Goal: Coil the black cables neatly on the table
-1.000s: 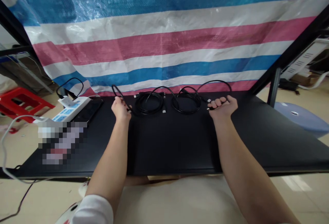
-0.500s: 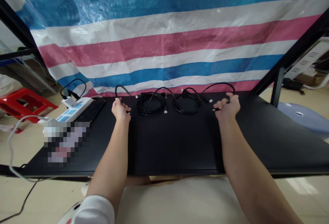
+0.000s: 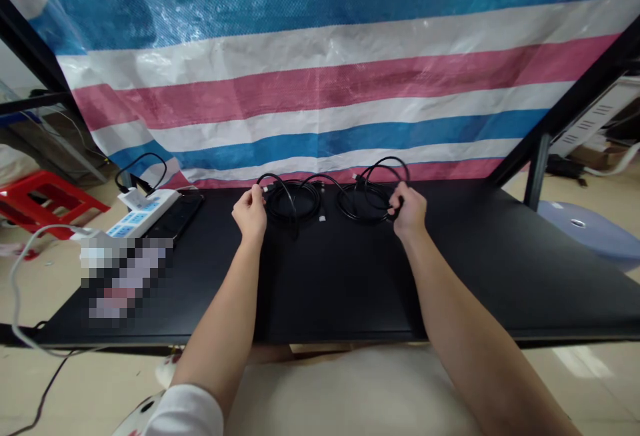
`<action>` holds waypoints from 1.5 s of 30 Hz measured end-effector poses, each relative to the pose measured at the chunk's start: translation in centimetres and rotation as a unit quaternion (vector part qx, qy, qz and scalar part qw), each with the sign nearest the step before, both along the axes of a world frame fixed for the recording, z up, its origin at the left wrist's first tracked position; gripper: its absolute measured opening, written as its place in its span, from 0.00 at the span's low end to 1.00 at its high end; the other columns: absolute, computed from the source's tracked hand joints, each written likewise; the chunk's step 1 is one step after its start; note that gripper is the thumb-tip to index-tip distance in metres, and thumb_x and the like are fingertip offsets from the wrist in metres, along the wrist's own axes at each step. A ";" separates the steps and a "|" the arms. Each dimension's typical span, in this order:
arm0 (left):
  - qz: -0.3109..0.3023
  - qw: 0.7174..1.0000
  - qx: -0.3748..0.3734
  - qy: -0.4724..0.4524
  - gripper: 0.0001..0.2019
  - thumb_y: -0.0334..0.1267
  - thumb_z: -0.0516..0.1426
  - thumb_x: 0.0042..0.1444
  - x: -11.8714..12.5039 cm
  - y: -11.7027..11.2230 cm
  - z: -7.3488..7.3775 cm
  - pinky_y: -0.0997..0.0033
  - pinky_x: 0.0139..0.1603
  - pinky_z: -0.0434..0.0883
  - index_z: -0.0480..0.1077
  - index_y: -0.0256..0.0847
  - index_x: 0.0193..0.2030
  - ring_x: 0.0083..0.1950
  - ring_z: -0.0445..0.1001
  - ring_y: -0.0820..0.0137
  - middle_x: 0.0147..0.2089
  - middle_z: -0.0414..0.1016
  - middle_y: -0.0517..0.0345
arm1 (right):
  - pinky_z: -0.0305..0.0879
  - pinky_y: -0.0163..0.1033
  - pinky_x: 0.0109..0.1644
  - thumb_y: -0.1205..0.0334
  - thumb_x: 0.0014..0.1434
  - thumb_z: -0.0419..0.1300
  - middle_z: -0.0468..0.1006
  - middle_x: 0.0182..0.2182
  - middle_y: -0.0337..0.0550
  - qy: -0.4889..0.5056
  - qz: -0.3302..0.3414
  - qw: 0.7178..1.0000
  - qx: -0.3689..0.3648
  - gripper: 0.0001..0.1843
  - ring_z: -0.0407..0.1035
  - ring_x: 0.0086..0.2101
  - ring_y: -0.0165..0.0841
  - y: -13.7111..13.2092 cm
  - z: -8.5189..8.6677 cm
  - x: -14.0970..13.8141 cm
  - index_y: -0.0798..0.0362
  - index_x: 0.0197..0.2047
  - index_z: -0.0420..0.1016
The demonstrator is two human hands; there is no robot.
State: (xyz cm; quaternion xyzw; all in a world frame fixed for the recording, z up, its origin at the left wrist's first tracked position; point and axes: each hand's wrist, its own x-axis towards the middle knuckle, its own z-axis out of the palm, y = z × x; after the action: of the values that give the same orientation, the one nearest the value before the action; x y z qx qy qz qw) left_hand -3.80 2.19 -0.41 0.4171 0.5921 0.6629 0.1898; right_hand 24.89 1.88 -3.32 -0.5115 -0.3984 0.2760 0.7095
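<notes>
Left hand pinches a coiled black rubbery cable at its upper left; right hand clenches a second looped black cable. Both coils lie on the matte black table.

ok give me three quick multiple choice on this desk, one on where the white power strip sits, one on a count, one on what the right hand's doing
1. Where does the white plastic power strip sit on the black desk?
A) left end
B) right end
C) middle

2. How many coiled black cables lie mid-desk?
A) one
B) three
C) two

3. What is the right hand doing?
A) lying flat on the bare desk
B) closed on the right coil's cable
C) holding the power strip

1: A, it lies well left of the coils.
2: C, two rings lie side by side.
3: B, its fingers curl around the cable.
</notes>
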 end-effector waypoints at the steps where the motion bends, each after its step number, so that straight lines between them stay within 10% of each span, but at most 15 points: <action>1: 0.026 1.000 0.003 0.003 0.16 0.50 0.55 0.53 -0.2 0.1 -0.1 0.73 0.28 0.63 0.69 0.40 0.23 0.23 0.68 0.72 0.17 0.64 0.64 | 0.50 0.33 0.18 0.36 0.51 0.53 0.55 0.14 0.29 0.028 -0.025 0.999 0.008 0.24 0.50 0.15 0.25 0.1 -0.1 0.4 0.48 0.22 0.56; 6: 0.082 0.988 0.072 -0.108 0.21 0.53 0.53 0.56 -0.5 0.4 0.3 0.75 0.21 0.57 0.59 0.42 0.19 0.17 0.57 0.77 0.14 0.53 0.69 | 0.69 0.43 0.37 0.37 0.38 0.66 0.65 0.31 0.37 -0.120 -0.222 0.968 0.008 0.31 0.65 0.32 0.33 0.4 -0.8 0.9 0.49 0.34 0.59; 9: -0.037 0.973 0.133 -0.185 0.25 0.58 0.55 0.52 0.4 0.1 0.5 0.76 0.18 0.55 0.52 0.43 0.17 0.14 0.50 0.79 0.13 0.44 0.72 | 0.67 0.52 0.50 0.42 0.26 0.73 0.66 0.42 0.50 -0.221 -0.292 0.931 -0.014 0.43 0.65 0.43 0.43 0.3 -0.8 0.1 0.52 0.41 0.59; 13: -0.182 0.951 0.157 -0.194 0.28 0.61 0.59 0.46 1.5 -0.5 0.4 0.76 0.17 0.55 0.52 0.43 0.15 0.13 0.48 0.80 0.13 0.42 0.72 | 0.68 0.52 0.47 0.48 0.34 0.71 0.69 0.36 0.47 -0.177 -0.301 0.935 -0.059 0.31 0.68 0.40 0.43 0.0 -0.2 -0.1 0.51 0.36 0.60; 18: -0.149 0.979 0.096 -0.101 0.23 0.57 0.59 0.47 1.4 -0.4 0.1 0.74 0.21 0.58 0.61 0.41 0.15 0.16 0.57 0.78 0.13 0.54 0.66 | 0.60 0.34 0.21 0.43 0.45 0.66 0.61 0.16 0.29 0.023 -0.101 0.994 -0.015 0.22 0.59 0.18 0.27 -0.3 0.8 0.1 0.48 0.26 0.59; 23: -0.079 0.996 -0.008 0.043 0.20 0.50 0.57 0.51 2.7 -1.4 0.1 0.72 0.25 0.59 0.64 0.40 0.15 0.19 0.59 0.75 0.13 0.58 0.65 | 0.50 0.31 0.16 0.30 0.46 0.59 0.48 0.09 0.26 0.072 0.086 0.993 0.029 0.30 0.49 0.13 0.24 -0.7 1.3 -2.2 0.48 0.19 0.56; 31: -0.025 0.995 -0.010 0.095 0.23 0.45 0.55 0.56 5.6 -3.2 0.4 0.73 0.26 0.57 0.55 0.42 0.13 0.20 0.56 0.75 0.14 0.53 0.65 | 0.64 0.39 0.33 0.48 0.34 0.71 0.70 0.22 0.36 -0.221 0.075 0.972 0.034 0.22 0.65 0.25 0.31 -2.8 1.0 -6.1 0.49 0.22 0.63; 35: 0.003 0.999 0.032 0.040 0.23 0.48 0.54 0.57 4.8 -2.9 0.7 0.74 0.25 0.56 0.55 0.42 0.15 0.21 0.55 0.75 0.15 0.52 0.65 | 0.62 0.38 0.30 0.51 0.40 0.67 0.64 0.16 0.33 -0.143 -0.063 0.987 -0.026 0.22 0.61 0.21 0.29 -2.2 1.4 -5.4 0.48 0.18 0.55; 38: -0.069 0.997 0.036 -0.004 0.19 0.48 0.59 0.52 4.9 -2.8 0.7 0.76 0.22 0.56 0.60 0.41 0.18 0.20 0.55 0.77 0.15 0.53 0.67 | 0.55 0.35 0.22 0.49 0.39 0.68 0.55 0.13 0.29 -0.006 -0.072 0.997 -0.021 0.26 0.53 0.17 0.26 -1.6 2.0 -4.1 0.47 0.18 0.51; 41: -0.224 0.971 -0.046 -0.073 0.13 0.47 0.63 0.48 5.9 -2.9 0.4 0.77 0.17 0.53 0.68 0.42 0.32 0.15 0.54 0.79 0.14 0.53 0.72 | 0.49 0.33 0.18 0.43 0.42 0.66 0.46 0.12 0.26 0.082 0.074 0.994 0.023 0.29 0.46 0.15 0.25 -1.8 2.5 -3.5 0.47 0.18 0.49; 45: -0.385 0.898 -0.176 -0.123 0.29 0.48 0.65 0.45 6.8 -3.4 -0.1 0.77 0.14 0.52 0.66 0.41 0.54 0.11 0.52 0.79 0.13 0.55 0.75 | 0.49 0.33 0.17 0.37 0.46 0.62 0.40 0.10 0.28 0.090 0.265 0.960 0.030 0.34 0.45 0.15 0.26 -3.1 2.7 -4.2 0.48 0.15 0.42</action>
State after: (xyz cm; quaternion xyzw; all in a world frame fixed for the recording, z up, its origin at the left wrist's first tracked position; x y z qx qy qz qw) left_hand 2.97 -1.19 -0.50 0.4876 0.4642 0.4694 0.5713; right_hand 20.64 -1.19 -0.66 -0.3390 -0.4626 0.4871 0.6586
